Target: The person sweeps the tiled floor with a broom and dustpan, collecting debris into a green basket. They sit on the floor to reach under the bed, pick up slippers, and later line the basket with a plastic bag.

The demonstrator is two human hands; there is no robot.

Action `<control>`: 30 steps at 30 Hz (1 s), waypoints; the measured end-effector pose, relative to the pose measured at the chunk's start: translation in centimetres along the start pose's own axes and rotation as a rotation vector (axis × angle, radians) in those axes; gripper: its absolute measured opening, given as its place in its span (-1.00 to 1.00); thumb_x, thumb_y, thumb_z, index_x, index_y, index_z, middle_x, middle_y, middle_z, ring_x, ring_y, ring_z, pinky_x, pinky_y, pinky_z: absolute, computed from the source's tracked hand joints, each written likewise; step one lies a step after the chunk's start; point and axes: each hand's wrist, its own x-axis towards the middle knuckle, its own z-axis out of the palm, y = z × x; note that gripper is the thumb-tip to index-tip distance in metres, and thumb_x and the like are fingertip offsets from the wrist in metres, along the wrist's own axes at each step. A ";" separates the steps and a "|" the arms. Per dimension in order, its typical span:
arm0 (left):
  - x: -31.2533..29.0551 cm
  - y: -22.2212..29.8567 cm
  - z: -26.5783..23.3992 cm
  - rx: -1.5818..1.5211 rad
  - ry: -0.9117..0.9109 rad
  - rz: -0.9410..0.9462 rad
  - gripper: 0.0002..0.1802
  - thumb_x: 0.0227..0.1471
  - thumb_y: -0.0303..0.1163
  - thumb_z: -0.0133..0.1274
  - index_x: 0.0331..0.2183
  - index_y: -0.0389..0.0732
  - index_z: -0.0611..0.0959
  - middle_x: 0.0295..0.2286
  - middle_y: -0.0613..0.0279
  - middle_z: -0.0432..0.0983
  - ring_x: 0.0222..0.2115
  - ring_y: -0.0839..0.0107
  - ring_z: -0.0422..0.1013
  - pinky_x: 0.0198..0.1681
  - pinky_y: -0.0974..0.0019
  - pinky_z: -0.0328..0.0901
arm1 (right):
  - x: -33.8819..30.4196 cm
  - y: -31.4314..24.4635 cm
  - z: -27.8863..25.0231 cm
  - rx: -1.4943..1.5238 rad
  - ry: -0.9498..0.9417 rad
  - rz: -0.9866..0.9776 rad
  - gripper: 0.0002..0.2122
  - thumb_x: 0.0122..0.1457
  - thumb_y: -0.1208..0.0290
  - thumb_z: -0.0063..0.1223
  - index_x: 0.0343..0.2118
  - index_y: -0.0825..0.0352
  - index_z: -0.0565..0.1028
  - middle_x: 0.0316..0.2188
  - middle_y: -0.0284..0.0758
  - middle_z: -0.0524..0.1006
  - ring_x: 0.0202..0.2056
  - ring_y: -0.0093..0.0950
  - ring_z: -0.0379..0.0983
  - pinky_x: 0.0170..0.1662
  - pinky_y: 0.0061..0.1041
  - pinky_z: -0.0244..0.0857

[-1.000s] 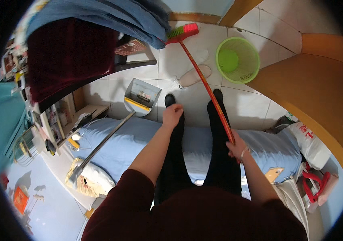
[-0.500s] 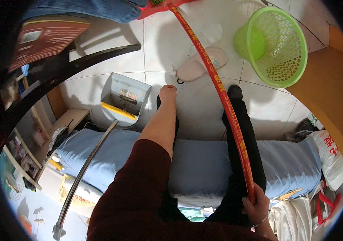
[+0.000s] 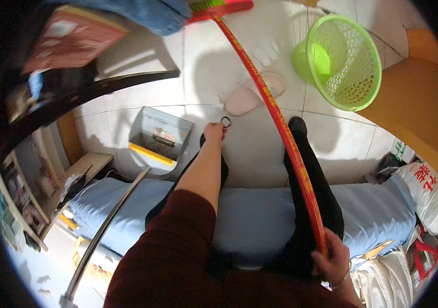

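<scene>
My left hand (image 3: 213, 132) reaches forward over the floor, fingers pinched on a small black hair tie (image 3: 226, 121). Just beyond it lie a pale pink slipper (image 3: 242, 100) and a crumpled white scrap (image 3: 217, 101). Down at the lower right, my right hand (image 3: 333, 258) is wrapped round the end of a red broom handle (image 3: 286, 136) with yellow print. That handle runs up to the broom's red head with green bristles (image 3: 218, 9) at the top edge. Left of my left arm sits a grey dustpan (image 3: 160, 134) with a yellow comb edge and a long metal handle (image 3: 107, 228).
A green perforated basket (image 3: 349, 66) stands on the tiles at upper right, beside a curved wooden panel (image 3: 418, 100). A dark curved furniture bar (image 3: 111, 87) juts in from the left. Blue-covered bedding (image 3: 255, 215) spans behind my legs, with a white plastic bag (image 3: 424, 192) at right.
The hair tie that lay on the floor by the slipper is now at my left fingertips, and that hand has drawn back slightly. My right hand keeps its hold on the broom.
</scene>
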 end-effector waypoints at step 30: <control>-36.4 5.2 -31.3 -0.810 -0.238 0.627 -0.70 -0.10 -0.66 -0.32 -0.41 -0.24 0.52 -0.46 0.21 0.46 -0.50 0.45 0.43 -0.56 0.43 0.31 | 0.0 2.4 3.6 0.133 0.044 -0.279 -0.69 0.13 0.40 0.03 -0.06 0.31 0.35 -0.66 -0.34 0.41 -0.81 -0.59 0.18 -0.80 -0.63 0.02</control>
